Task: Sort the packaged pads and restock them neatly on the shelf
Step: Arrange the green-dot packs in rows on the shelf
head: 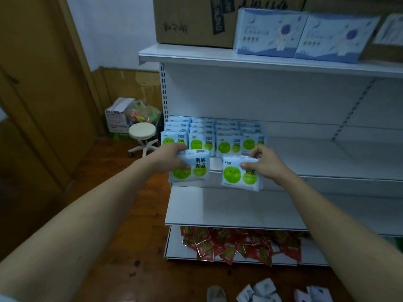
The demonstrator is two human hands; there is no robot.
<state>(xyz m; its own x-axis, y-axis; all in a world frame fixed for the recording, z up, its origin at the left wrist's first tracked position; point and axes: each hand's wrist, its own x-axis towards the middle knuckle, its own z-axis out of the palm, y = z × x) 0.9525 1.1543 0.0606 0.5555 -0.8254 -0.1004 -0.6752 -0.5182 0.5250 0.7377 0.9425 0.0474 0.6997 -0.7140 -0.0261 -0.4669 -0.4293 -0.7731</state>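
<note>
Before the shelf (pixel 305 173), left hand (pixel 172 156) gripping one pad pack (pixel 196 168), right hand (pixel 265 163) seemingly pinching another (pixel 235 175)

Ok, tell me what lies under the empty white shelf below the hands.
Under that shelf a loose heap of red sachets lies on the bottom shelf. Its back part is covered from view.

Glossy plastic film, pale blue with green print, on the pad pack (pixel 192 167) in the left hand (pixel 169 156), on the pack (pixel 239 176) in the right hand (pixel 265 163), and on the rows of shelved packs (pixel 212 136) at centre frame. Smooth, matt white painted metal on the shelf (pixel 305 158); shiny red foil-like wrap on the sachets (pixel 239 245) at lower centre. Brown matt cardboard on the carton (pixel 194 20) at the top, printed card with a slight sheen on the blue boxes (pixel 303 33) to its right, dark, worn wood on the floor (pixel 122 214), wood-look panelling on the door (pixel 37 83) at left.
</note>
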